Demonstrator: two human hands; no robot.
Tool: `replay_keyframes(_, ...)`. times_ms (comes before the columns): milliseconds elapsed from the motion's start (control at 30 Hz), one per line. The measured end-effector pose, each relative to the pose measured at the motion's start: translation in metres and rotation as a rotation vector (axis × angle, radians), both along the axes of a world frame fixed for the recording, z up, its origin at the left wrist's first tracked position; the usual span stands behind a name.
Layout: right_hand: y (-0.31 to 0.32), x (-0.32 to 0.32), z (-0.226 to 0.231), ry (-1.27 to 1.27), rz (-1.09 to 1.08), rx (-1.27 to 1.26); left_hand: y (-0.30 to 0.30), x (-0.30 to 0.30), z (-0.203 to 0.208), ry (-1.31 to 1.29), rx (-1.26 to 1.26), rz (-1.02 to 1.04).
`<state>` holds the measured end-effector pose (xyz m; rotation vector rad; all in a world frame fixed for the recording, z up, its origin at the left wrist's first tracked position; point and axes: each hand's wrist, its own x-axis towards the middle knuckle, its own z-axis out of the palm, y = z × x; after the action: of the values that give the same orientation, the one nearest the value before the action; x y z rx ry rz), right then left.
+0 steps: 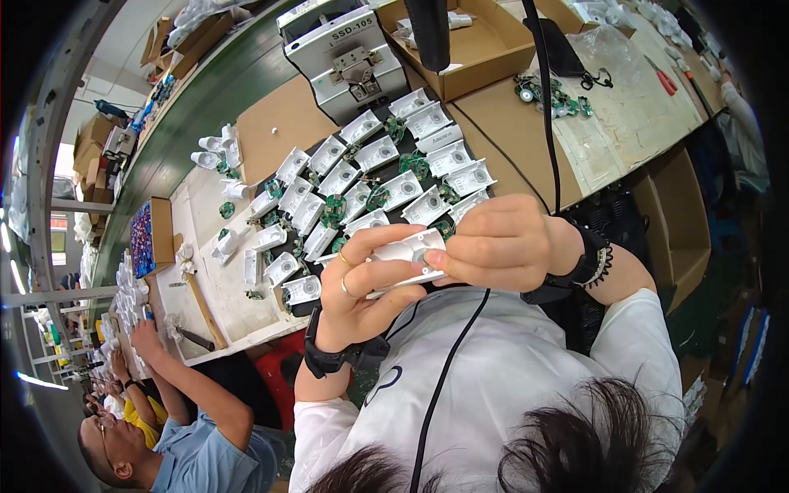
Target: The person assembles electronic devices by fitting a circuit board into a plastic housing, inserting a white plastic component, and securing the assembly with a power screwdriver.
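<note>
- Being held up over the near edge of the desk (234, 319) is a white plastic shell (403, 250), smooth, trough-shaped and hollow, with a round recess moulded inside.
- It's gripped from the left by the left hand (353, 283), index finger laid along the far wall, the rest curled round the near side.
- The right hand (503, 244) is bunched up nearly closed, thumb tip set against the shell's right end; whether anything tiny is pinched there can't be told.
- Beyond, slanted rows of similar white half-shells (337, 179) are laid out, with green circuit boards (333, 211) scattered between them.
- Behind those, a boxy, hard-edged metal machine (339, 62) is parked beside an open cardboard box (485, 72).
- Off left, a wooden-handled tool (205, 311) can be spotted, plus a box of red-and-blue bits (142, 238).
- Over right, red-handled pliers (664, 80) are seen near crinkly clear plastic (612, 56).
</note>
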<state>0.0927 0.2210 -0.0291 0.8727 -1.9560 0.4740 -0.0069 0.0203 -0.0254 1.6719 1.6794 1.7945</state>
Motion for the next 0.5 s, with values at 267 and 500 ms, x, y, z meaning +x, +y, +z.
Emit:
replay_keyframes(267, 0.001, 0.011, 0.018, -0.024, 0.115, -0.005, -0.003, 0.003, 0.019, 0.238, 0.011, -0.067)
replay_keyframes(500, -0.006, 0.015, 0.019, -0.079, 0.179, -0.041, -0.006, 0.01, 0.019, 0.223, 0.05, -0.052)
